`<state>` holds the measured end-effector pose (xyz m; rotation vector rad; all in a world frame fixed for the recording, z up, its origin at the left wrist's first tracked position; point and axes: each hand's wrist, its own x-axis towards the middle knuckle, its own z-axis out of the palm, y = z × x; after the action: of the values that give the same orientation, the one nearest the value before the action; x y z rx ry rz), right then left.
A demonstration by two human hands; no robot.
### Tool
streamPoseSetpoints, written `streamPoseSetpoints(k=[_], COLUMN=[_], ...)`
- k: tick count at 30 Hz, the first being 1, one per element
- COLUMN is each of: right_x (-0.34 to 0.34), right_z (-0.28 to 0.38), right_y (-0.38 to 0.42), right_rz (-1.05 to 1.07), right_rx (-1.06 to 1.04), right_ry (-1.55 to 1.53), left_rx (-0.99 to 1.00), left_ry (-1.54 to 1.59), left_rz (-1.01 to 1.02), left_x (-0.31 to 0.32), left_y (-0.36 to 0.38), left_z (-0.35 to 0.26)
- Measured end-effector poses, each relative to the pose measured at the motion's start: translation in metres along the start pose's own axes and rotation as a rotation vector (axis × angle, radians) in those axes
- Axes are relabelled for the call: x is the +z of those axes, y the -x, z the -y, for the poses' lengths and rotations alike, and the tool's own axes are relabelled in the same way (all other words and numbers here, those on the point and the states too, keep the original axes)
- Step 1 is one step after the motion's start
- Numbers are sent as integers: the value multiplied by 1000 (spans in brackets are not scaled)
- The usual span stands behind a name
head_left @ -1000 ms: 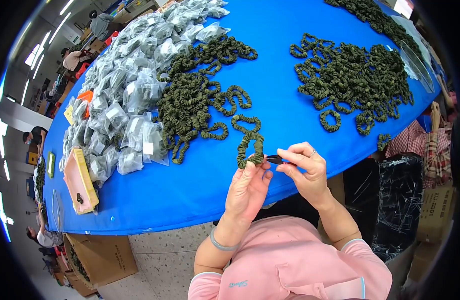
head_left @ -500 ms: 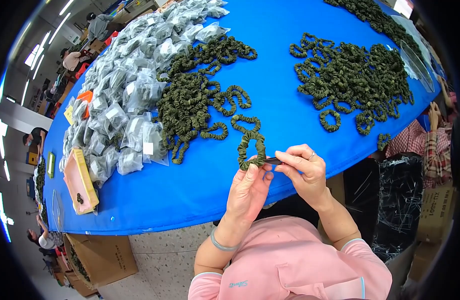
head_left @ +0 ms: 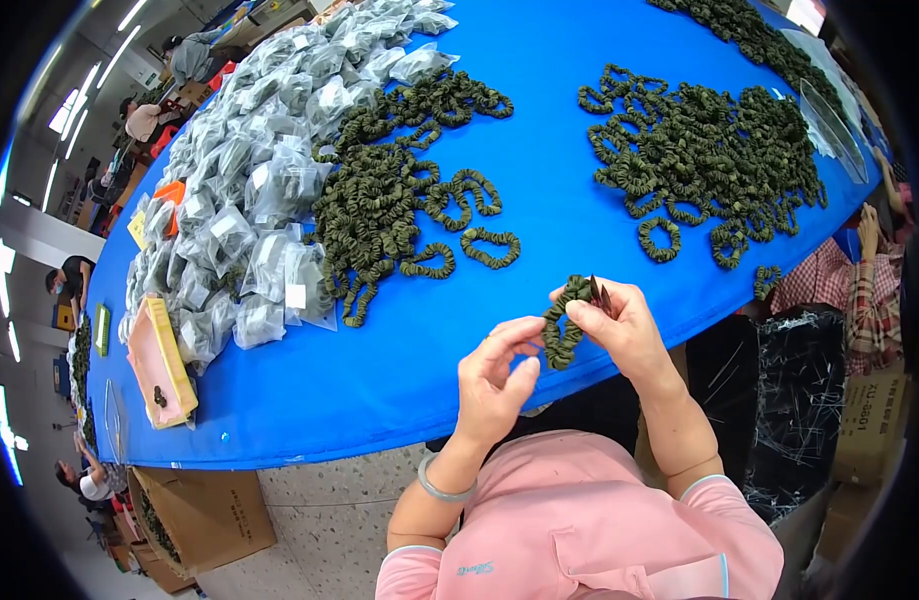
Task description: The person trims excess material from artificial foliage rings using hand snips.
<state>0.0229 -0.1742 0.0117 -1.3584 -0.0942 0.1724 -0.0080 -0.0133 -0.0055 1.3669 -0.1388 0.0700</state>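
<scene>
Over the table's near edge, my right hand [head_left: 620, 325] grips a dark green scrunchie [head_left: 564, 335] together with small dark pointed snips [head_left: 601, 296]. The scrunchie hangs down on the left side of that hand. My left hand [head_left: 495, 380] is just left of it, thumb and fingers apart, holding nothing. A single scrunchie [head_left: 491, 248] lies on the blue table [head_left: 400, 370] beyond my left hand, beside a pile of scrunchies [head_left: 370, 210]. Farther right on the table is another large pile [head_left: 715, 150].
Many clear bags [head_left: 270, 180] cover the table's left side. A pink and yellow tray [head_left: 161, 360] stands near the left edge. Cardboard boxes [head_left: 205, 515] are on the floor. A co-worker's hand and checked sleeve [head_left: 870, 290] show at the right; other people sit farther off.
The scrunchie has gone from my left hand into my right hand and moved right. My left hand has let go and opened. The snips now point up.
</scene>
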Motion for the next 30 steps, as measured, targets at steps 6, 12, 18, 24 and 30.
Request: streamPoseSetpoints(k=[6, 12, 18, 24, 30], right_x=[6, -4, 5, 4, 13], right_z=[7, -23, -17, -21, -12], right_y=[2, 1, 6, 6, 5], right_rz=[10, 50, -47, -28, -123], right_rx=[60, -8, -52, 18, -116], right_ry=[-71, 117, 144, 175, 253], left_rx=[-430, -336, -247, -250, -447], left_ry=[301, 371, 297, 209, 595], left_rz=[44, 34, -92, 7, 30], left_x=[-13, -13, -3, -9, -13], left_y=[2, 2, 4, 10, 6], left_z=[14, 16, 9, 16, 1])
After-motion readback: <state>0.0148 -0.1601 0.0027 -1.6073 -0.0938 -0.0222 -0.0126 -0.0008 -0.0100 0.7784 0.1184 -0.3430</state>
